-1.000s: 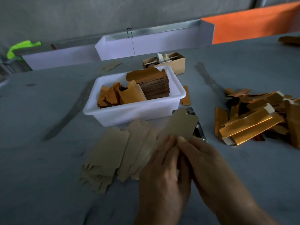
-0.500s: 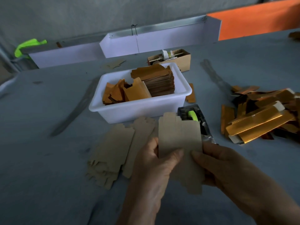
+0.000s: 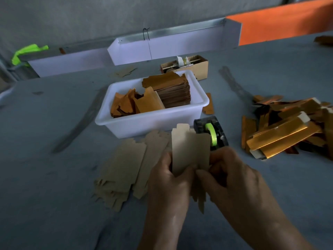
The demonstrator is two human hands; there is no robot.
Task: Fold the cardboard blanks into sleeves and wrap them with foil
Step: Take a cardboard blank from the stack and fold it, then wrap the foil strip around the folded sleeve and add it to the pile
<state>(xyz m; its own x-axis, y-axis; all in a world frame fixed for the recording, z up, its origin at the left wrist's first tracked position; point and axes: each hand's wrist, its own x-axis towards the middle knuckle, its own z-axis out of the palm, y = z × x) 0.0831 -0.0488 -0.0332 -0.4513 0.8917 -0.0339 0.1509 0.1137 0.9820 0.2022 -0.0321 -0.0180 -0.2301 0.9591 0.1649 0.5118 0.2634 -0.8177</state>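
Since a second ago the flat tan cardboard blank (image 3: 189, 150) has swung from tilted to upright, and both hands have closed in on its lower half. The left hand (image 3: 168, 183) and right hand (image 3: 232, 179) each pinch it, thumbs in front, above the grey table (image 3: 54, 204). Folding looks barely begun. A pile of gold foil-wrapped sleeves (image 3: 286, 132) lies done to the right; loose blanks (image 3: 126, 163) wait to the left. The black tape dispenser with its green roll (image 3: 211, 134) sits close behind, so free room lies toward the near edge
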